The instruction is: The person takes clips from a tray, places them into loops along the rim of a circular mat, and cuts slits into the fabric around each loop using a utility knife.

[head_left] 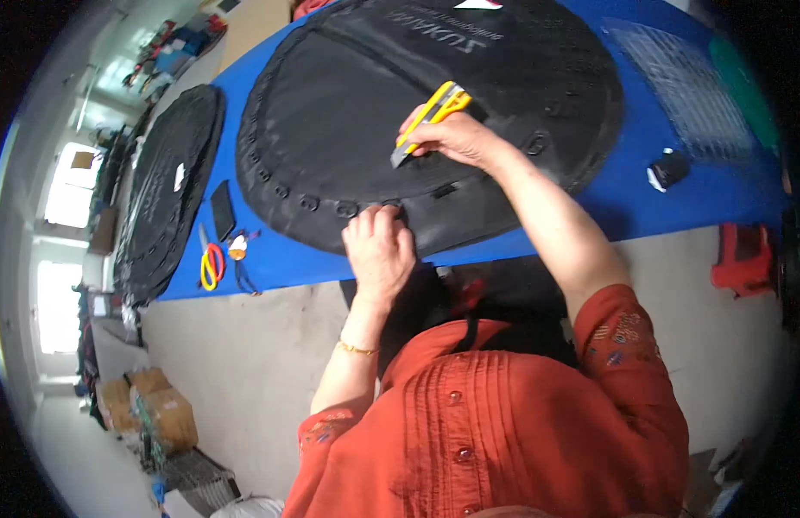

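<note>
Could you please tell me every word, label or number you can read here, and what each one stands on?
Nothing reads with certainty.
Large pale lettering, big black disc: upside down, too faint.
Smaller line beside it, same disc: too small.
Pale lettering, left-hand black disc: too blurred.
Yellow cutter: no readable marking.

L hand [381, 250] back up, fingers [376, 223] bent, R arm [555, 211] extended fwd, R hand [452, 138] in tight grip
</note>
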